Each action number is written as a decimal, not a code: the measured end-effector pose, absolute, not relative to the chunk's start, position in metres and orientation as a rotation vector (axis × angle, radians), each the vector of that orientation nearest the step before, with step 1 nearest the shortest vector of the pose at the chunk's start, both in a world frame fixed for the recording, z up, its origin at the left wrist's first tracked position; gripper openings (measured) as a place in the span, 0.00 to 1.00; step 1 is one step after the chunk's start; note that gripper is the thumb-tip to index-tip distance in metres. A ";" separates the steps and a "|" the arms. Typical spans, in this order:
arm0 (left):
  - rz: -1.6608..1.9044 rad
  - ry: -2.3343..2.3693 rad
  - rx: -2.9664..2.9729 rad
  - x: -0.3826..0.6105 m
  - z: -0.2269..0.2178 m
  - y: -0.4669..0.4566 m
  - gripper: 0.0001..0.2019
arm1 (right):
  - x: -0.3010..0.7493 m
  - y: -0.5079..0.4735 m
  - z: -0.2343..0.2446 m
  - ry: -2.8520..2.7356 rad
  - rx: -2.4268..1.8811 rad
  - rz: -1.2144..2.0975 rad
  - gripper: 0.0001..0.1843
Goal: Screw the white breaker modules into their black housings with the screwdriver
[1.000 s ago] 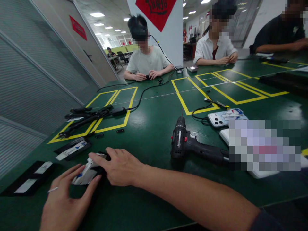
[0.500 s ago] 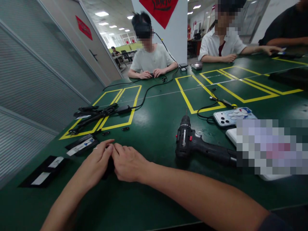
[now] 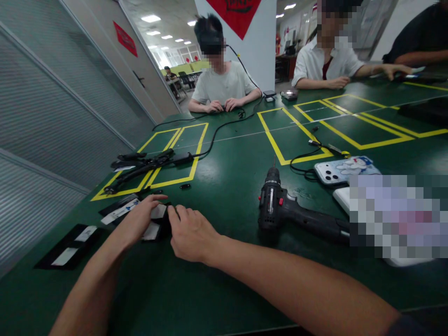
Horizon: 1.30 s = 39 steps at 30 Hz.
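On the green table in front of me lies a small black piece with white labels on it. My right hand has its bent fingers closed on the right edge of this black piece. Along the left side of it is my left hand, fingers stretched out and nothing seen in them; its thumb is hidden. Left of that hand are two more flat black pieces with white labels, one nearer and one partly behind the hand.
A black cordless drill lies to the right, near a phone in a patterned case and a cable. Black folded gear with a cord is at the left. Yellow tape marks rectangles. People sit across the table.
My left hand has moved left and its fingers have come away from the right hand. The white labels on the black piece now show between the hands.
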<state>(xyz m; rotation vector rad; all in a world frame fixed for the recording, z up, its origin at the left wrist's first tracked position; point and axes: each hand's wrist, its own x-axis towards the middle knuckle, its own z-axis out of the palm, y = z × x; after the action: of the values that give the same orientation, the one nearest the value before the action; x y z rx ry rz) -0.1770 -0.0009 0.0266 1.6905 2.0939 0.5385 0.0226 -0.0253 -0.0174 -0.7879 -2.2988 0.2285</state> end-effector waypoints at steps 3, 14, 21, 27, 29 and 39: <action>0.734 2.008 1.299 -0.172 0.031 -0.010 0.24 | 0.022 -0.024 -0.017 -2.271 -0.919 0.245 0.27; 0.823 1.936 1.322 -0.158 0.042 -0.023 0.25 | 0.014 0.035 -0.010 -2.007 -1.621 0.365 0.12; 0.775 1.954 1.341 -0.157 0.036 -0.023 0.29 | -0.017 0.062 -0.023 -2.216 -1.235 0.221 0.21; 0.779 1.877 1.332 -0.164 0.037 -0.024 0.28 | -0.017 0.077 -0.031 -2.299 -1.084 0.275 0.10; 0.802 1.827 1.316 -0.166 0.037 -0.024 0.26 | -0.014 0.076 -0.030 -2.266 -1.079 0.301 0.11; 1.150 1.884 1.227 -0.198 0.038 -0.027 0.17 | 0.005 0.005 -0.019 -1.826 -0.759 0.560 0.11</action>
<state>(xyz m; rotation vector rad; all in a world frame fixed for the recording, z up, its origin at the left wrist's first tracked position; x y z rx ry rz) -0.1980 -0.0272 0.0384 1.2271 1.8838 1.1499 0.0054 0.0052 -0.0193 -0.7588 -1.8256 0.5599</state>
